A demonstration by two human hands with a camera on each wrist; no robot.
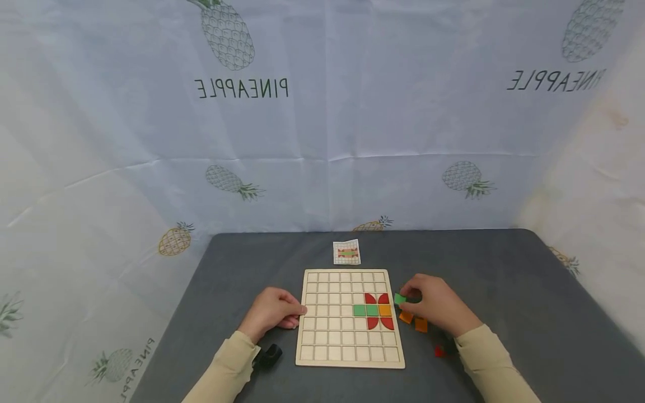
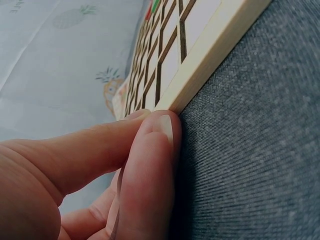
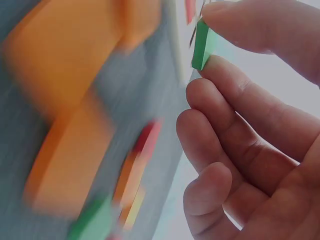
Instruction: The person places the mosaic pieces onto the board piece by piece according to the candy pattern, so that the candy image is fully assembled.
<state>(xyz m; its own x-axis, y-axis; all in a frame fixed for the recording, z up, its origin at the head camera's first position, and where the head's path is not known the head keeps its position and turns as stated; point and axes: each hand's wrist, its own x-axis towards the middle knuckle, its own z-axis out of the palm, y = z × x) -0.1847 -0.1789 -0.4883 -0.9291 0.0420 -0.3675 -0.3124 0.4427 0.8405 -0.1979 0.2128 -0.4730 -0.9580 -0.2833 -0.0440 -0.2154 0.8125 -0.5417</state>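
A wooden grid board lies flat before me. On its right side sit two green squares, an orange square and several red quarter-circle tiles. My left hand holds the board's left edge between thumb and fingertip; the left wrist view shows the thumb and a finger meeting at the rim. Just off the board's right edge, my right hand pinches a green square tile between thumb and index finger. Its other fingers are bent and hold nothing.
Loose orange tiles lie beneath my right hand, with a red tile nearer my sleeve. A printed pattern card lies beyond the board. Beside my left wrist is a black object. A pineapple-print curtain hangs behind the grey table.
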